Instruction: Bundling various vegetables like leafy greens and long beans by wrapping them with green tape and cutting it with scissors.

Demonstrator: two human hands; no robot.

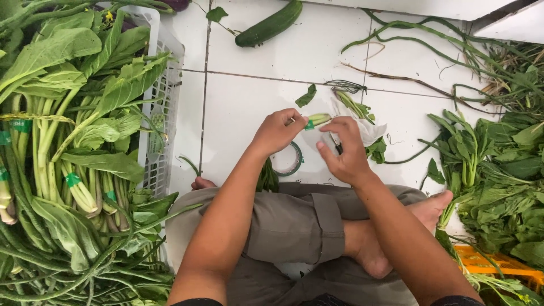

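My left hand (pixel 277 130) pinches the pale stem ends of a small bunch of leafy greens (pixel 318 118), right where a green band wraps them. My right hand (pixel 344 150) is closed around the same stems from the other side, with something dark between its fingers that I cannot make out. The bunch's leaves (pixel 267 177) hang down under my left wrist. A roll of green tape (pixel 290 160) lies on the white tiled floor (pixel 243 102) just below my hands. I sit cross-legged with bare feet.
A white plastic crate (pixel 165 85) at the left is full of banded leafy bunches (pixel 73 113). Loose greens (pixel 498 170) pile at the right over an orange crate (pixel 487 263). A cucumber (pixel 270 24) and long beans (pixel 419 39) lie at the back.
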